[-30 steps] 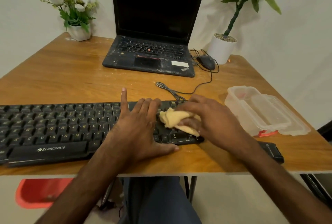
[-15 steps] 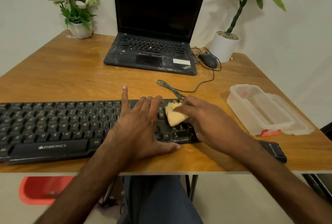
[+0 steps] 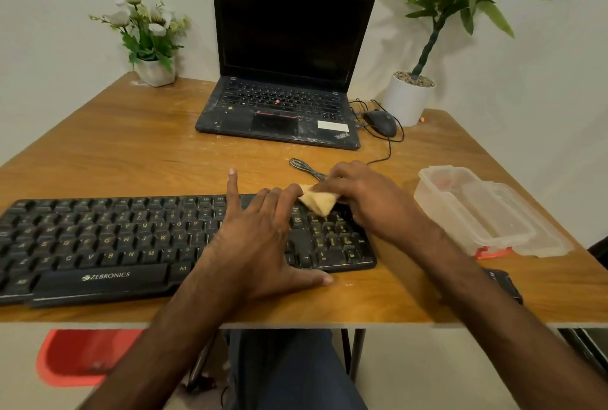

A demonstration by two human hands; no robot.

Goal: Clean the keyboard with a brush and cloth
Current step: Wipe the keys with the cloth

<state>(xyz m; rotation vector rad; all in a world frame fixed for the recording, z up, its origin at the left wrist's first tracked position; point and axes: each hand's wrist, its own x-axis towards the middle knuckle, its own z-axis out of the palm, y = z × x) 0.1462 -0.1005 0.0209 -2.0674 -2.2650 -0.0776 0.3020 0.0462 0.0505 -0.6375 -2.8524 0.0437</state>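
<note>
A black Zebronics keyboard (image 3: 108, 238) lies along the near edge of the wooden table (image 3: 131, 153). My left hand (image 3: 260, 238) rests flat on its right half, fingers spread, thumb on the table in front. My right hand (image 3: 368, 199) grips a folded yellow cloth (image 3: 319, 201) and presses it on the top rows of the number pad at the keyboard's far right corner. No brush is in view.
An open black laptop (image 3: 283, 107) stands at the back, a wired mouse (image 3: 381, 123) beside it. A clear plastic container (image 3: 477, 212) sits at the right. Two potted plants (image 3: 151, 44) (image 3: 411, 97) stand in the back corners. A dark object (image 3: 503, 284) lies near my right forearm.
My right hand has slid the cloth from the lower number pad keys away from me to the keyboard's top right corner. My left hand stays put.
</note>
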